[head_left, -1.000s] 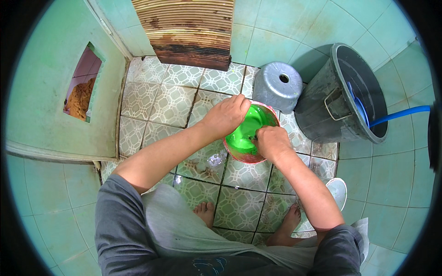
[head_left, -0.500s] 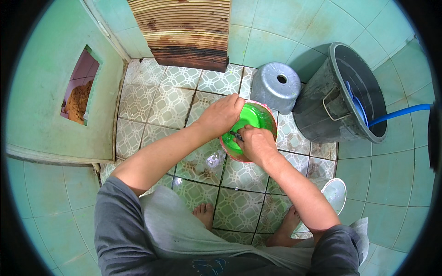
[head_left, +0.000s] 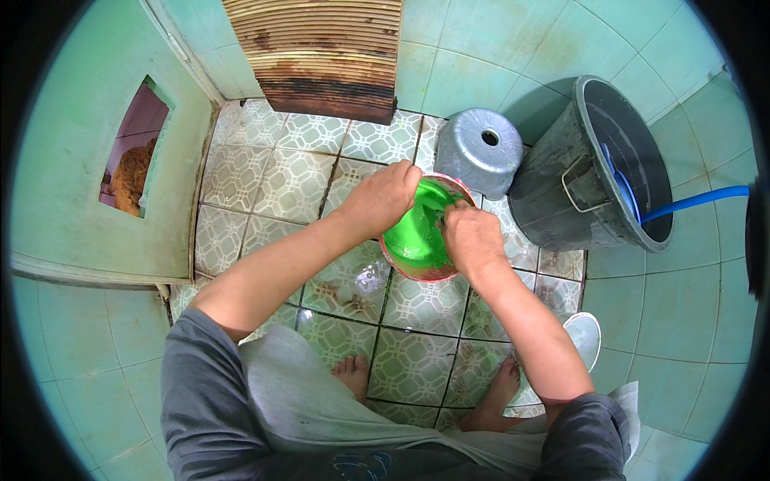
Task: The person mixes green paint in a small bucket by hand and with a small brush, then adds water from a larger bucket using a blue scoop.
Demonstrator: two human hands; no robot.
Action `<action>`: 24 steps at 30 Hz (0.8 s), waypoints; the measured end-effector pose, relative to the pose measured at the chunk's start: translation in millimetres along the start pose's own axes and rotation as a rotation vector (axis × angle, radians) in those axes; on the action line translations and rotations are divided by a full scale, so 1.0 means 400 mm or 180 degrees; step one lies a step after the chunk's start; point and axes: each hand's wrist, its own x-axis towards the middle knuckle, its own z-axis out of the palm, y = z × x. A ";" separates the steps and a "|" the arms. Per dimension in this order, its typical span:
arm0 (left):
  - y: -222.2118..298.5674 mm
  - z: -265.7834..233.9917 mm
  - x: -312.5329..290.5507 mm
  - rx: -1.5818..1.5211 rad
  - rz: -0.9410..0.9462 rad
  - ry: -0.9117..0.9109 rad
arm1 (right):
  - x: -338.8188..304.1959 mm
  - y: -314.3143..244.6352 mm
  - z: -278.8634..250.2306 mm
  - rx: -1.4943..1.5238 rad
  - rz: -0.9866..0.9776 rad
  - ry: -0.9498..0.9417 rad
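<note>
A round pail (head_left: pixel 419 232) with a bright green, wet-looking inside and a pinkish-red rim is held over the tiled floor, its mouth turned up toward me. My left hand (head_left: pixel 383 196) is closed on the pail's far left rim. Inside the right part of the pail, my right hand (head_left: pixel 473 238) has its fingers curled against the wall. A small dark bit shows by the right fingertips, mostly hidden, so I cannot make out what it is.
Beyond the pail sits an upturned grey plastic stool (head_left: pixel 480 152) with a hole. A large dark bin (head_left: pixel 553 180) with a blue hose (head_left: pixel 698 200) stands right. A whitish container (head_left: pixel 584 341) is by my right forearm. A ribbed panel (head_left: pixel 321 60) leans at the back; a green door (head_left: pixel 72 160) is left.
My right hand has shifted right and slightly up, from the pail's middle to its right wall. The dark thing in its fingers is now mostly hidden. My left hand keeps its grip.
</note>
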 end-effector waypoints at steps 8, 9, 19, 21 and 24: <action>-0.017 0.003 -0.014 -0.0040 -0.0317 -0.0165 | 0.014 -0.023 -0.049 -0.0081 0.0131 -0.0838; -0.021 0.007 -0.017 -0.0041 -0.0416 -0.0253 | 0.018 -0.030 -0.060 0.0127 0.0111 -0.1124; -0.005 0.043 -0.049 -0.0266 -0.0510 -0.0589 | 0.032 -0.015 -0.066 0.0746 0.0451 -0.1139; -0.005 0.040 -0.049 -0.0323 -0.0518 -0.0580 | 0.033 -0.011 -0.073 0.0625 0.0441 -0.1167; -0.004 0.039 -0.048 -0.0324 -0.0544 -0.0585 | 0.025 -0.006 -0.060 0.0447 0.0373 -0.1314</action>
